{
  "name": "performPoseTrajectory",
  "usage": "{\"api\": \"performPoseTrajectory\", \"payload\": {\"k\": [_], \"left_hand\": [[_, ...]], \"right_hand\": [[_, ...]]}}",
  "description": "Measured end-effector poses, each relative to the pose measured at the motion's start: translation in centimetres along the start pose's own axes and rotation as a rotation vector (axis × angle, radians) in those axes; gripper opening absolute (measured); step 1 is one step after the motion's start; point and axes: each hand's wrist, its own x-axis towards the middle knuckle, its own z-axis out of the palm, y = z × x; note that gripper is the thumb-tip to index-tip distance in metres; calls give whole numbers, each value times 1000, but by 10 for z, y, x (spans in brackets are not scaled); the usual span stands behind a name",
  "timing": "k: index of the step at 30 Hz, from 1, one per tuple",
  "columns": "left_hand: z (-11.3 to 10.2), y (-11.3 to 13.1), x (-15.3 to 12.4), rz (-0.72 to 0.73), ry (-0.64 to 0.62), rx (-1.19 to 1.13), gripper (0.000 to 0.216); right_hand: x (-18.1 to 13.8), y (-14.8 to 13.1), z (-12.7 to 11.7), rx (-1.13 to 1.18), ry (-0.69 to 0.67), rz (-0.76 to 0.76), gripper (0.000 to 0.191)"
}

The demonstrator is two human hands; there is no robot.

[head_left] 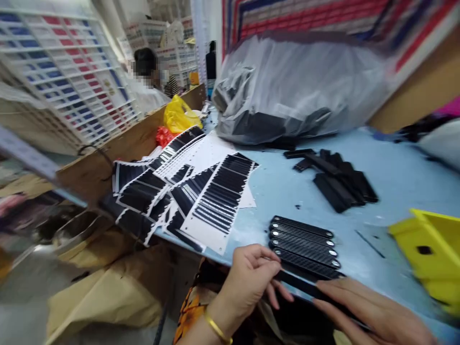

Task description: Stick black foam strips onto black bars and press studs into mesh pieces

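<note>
Between my two hands runs a narrow black strip (pixel 300 283), close to the table's front edge. My left hand (pixel 253 273), with a gold-coloured bangle at the wrist, pinches its left end between thumb and finger. My right hand (pixel 370 306) grips the other end, which is partly hidden under the fingers. Just beyond lies a row of several black textured strips (pixel 302 242) with rounded ends and silvery round studs. To the left, sheets of black stickers (pixel 224 191) on white backing overlap in a loose spread.
Black pieces (pixel 336 177) lie heaped farther back on the blue table (pixel 276 191). Behind them stands a large translucent plastic bag (pixel 298 91). A yellow bin (pixel 427 254) is at the right, a yellow bag (pixel 179 115) at the back left. Another person (pixel 147 81) sits beyond the wooden board.
</note>
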Motion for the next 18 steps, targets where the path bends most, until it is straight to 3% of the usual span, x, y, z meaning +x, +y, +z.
{"api": "performPoseTrajectory", "payload": {"k": [4,7,11,18], "left_hand": [[1,-4,-7,64,6,362,33],[-6,-5,-5,288,61,652,24],[-26,-6,10,516,214,891,18],[-34,-19,43,630,99,1241,15]], "right_hand": [[9,-22,-14,24,23,38,15],[2,-22,-24,36,25,128,16],[-15,-3,-38,40,39,254,15],[-30,34,-24,66,-3,403,14]]}}
